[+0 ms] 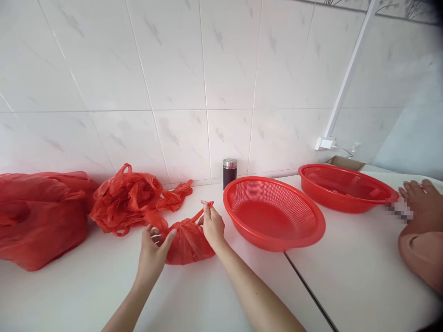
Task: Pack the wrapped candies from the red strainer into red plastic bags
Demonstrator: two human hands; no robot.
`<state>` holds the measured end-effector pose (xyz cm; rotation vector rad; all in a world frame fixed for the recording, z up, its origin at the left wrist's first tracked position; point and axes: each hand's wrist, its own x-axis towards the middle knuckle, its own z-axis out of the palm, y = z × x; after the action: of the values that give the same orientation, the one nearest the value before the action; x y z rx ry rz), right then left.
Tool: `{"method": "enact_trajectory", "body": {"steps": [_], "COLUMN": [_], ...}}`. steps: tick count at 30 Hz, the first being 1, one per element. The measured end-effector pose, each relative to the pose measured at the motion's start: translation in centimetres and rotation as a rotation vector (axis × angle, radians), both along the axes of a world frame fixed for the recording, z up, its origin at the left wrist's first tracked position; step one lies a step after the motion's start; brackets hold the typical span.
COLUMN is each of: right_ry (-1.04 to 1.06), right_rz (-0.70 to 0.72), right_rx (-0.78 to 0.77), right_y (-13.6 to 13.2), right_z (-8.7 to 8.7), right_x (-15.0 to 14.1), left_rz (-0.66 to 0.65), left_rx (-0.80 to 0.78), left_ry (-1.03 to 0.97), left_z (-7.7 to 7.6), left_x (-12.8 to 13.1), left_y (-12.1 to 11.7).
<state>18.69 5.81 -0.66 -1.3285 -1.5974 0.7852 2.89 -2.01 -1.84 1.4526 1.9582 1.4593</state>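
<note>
A filled red plastic bag (190, 243), gathered at the top, sits on the white table before me. My right hand (213, 227) pinches one twisted handle at the bag's upper right and pulls it up taut. At the bag's left side is my left hand (151, 252), thumb and fingers apart, the thumb against the bag. Above those fingers a loose red end of the bag is smeared by motion. What the bag contains is hidden by the plastic.
Left of the bag lie a heap of crumpled red bags (128, 200) and a bulky red sack (44, 221). To the right stand a red colander (273, 240), a dark flask (230, 175) and a second red colander (339, 200). Another person's hand (420, 198) is by its rim.
</note>
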Motion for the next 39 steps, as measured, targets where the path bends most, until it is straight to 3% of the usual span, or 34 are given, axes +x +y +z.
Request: {"method": "enact_trajectory", "body": {"steps": [5, 11, 23, 31, 39], "right_ry": [-0.126, -0.335, -0.622, -0.757, -0.833], "right_rz": [0.04, 0.073, 0.09, 0.108, 0.173], "right_rx": [0.047, 0.102, 0.195, 0.176, 0.109], "right_y": [-1.1, -1.1, 3.1, 4.9, 5.4], "right_z": [-1.2, -2.2, -2.4, -4.1, -5.2], "right_x": [-0.7, -1.1, -0.9, -0.9, -1.2], "left_rz": [-0.077, -0.188, -0.086, -0.039, 0.007], "left_rx": [-0.034, -0.167, -0.353, -0.492, -0.571], "left_ry": [0.278, 0.316, 0.227, 0.209, 0.313], "left_z": [-0.4, -0.2, 0.7, -0.2, -1.3], "left_x": [-1.3, 0.2, -0.7, -1.7, -1.8], "left_y": [1.3, 0.6, 1.3, 2.4, 3.0]}}
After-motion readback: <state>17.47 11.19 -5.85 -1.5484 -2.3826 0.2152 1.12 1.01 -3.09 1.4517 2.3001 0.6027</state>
